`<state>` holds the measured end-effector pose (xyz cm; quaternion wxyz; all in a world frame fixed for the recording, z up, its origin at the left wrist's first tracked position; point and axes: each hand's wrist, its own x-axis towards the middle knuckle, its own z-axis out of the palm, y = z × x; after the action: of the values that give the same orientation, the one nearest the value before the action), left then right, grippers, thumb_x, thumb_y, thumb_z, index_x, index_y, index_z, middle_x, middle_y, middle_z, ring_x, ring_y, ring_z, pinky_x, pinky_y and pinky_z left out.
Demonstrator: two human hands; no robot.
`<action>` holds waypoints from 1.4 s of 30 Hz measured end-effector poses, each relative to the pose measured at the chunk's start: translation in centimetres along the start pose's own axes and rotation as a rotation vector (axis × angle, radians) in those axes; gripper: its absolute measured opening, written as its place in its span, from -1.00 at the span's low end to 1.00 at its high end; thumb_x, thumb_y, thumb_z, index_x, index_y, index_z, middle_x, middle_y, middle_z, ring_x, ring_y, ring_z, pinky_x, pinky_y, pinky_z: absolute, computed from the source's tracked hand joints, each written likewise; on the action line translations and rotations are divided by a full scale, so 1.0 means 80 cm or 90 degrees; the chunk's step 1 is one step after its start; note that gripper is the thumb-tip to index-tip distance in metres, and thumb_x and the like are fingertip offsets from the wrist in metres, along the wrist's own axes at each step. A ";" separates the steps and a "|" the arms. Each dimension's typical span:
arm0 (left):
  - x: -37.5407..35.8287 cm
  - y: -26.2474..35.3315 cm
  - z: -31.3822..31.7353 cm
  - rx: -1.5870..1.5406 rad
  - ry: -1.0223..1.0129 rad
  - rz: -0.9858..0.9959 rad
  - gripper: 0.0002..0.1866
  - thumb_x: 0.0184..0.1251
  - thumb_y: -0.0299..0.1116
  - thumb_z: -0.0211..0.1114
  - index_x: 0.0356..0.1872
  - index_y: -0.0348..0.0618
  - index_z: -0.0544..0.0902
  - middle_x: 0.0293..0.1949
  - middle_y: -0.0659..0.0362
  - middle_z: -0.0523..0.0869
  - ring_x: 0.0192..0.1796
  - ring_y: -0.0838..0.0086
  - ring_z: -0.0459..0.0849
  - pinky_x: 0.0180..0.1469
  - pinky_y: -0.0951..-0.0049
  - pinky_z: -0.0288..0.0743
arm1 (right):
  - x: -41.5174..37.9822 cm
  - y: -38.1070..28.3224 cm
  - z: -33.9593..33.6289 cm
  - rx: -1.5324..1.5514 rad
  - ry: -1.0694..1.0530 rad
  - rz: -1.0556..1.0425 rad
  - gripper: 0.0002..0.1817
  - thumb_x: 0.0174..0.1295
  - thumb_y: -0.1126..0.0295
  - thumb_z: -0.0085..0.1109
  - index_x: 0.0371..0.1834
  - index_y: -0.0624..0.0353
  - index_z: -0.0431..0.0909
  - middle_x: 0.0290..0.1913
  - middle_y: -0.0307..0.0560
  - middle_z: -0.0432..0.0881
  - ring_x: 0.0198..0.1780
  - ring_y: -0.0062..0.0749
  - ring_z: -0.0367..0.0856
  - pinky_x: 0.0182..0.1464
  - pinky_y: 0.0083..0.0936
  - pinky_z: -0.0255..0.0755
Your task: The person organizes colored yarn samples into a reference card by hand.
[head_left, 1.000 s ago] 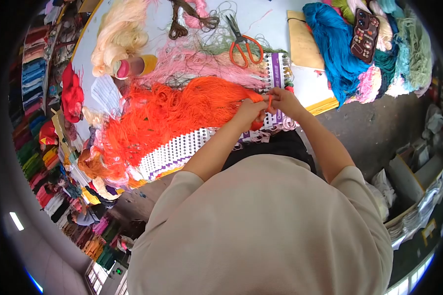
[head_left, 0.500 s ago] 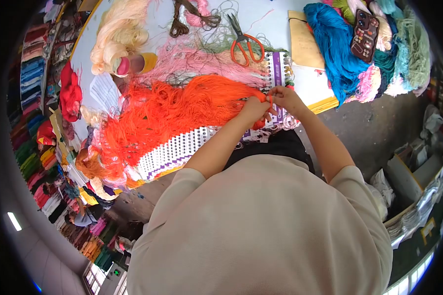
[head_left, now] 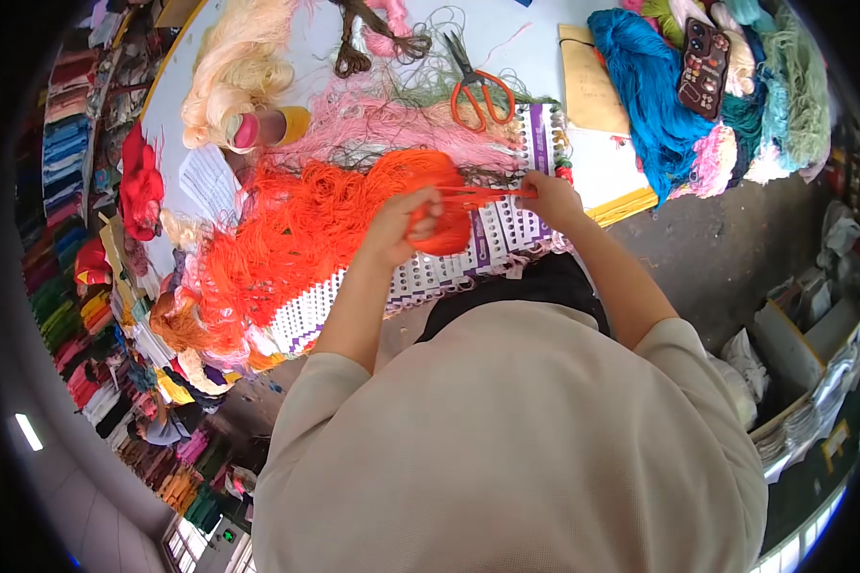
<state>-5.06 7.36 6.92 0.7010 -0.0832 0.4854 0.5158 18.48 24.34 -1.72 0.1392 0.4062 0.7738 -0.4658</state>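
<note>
Orange thread [head_left: 306,215] lies in a loose heap over white cards with rows of holes [head_left: 430,272]. My left hand [head_left: 406,224] is at the heap's right part, its curled fingers slightly blurred around orange strands. My right hand [head_left: 549,199] pinches the end of the orange strands beside the purple-striped card [head_left: 541,143]. A few strands stretch nearly level between the two hands. Behind them lies pink thread [head_left: 430,129], with orange-handled scissors [head_left: 483,95] on its right part, blades pointing away.
Blue thread [head_left: 640,105] and a phone in a dark case [head_left: 704,69] lie at the right, beside a brown envelope [head_left: 592,86]. Cream thread [head_left: 229,76], a pink-ended cone [head_left: 258,129] and a paper sheet [head_left: 208,183] are at the left. A yellow table edge [head_left: 626,205] shows.
My left hand has moved left, away from my right hand, drawing orange strands out between them. The bundle's right end has shifted left, uncovering more of the white cards.
</note>
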 end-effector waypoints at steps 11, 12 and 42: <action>-0.157 0.120 -0.058 0.421 0.596 0.331 -0.60 0.48 -0.05 0.17 -0.14 -0.26 0.66 -0.42 0.16 0.74 -0.62 0.73 0.38 -0.65 0.70 0.11 | 0.002 -0.003 0.012 -0.028 -0.004 0.036 -0.70 0.06 0.15 0.40 -0.22 -0.02 0.56 -0.33 -0.12 0.69 -0.18 -0.15 0.68 -0.16 -0.23 0.48; -0.163 0.112 -0.053 0.397 0.519 0.294 -0.59 0.47 -0.04 0.17 -0.17 -0.26 0.67 -0.43 0.16 0.74 -0.63 0.72 0.39 -0.65 0.69 0.13 | 0.000 -0.004 0.015 -0.039 0.002 0.029 -0.68 0.07 0.14 0.40 -0.20 -0.02 0.55 -0.31 -0.10 0.69 -0.18 -0.13 0.68 -0.15 -0.22 0.48; -0.182 0.016 0.089 -0.033 -0.070 0.450 -0.68 0.49 -0.34 0.17 0.06 -0.41 0.60 0.05 -0.02 0.68 0.04 0.36 0.67 0.11 0.34 0.57 | -0.173 -0.285 -0.020 0.761 -0.049 -0.189 -0.93 0.31 0.42 0.27 -0.22 0.14 0.62 -0.38 -0.36 0.61 -0.36 -0.72 0.55 -0.33 -0.68 0.45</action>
<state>-1.78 2.97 22.24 0.5022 0.1000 0.4327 0.7420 10.16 13.38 21.18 -0.1507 0.2848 0.4218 -0.8475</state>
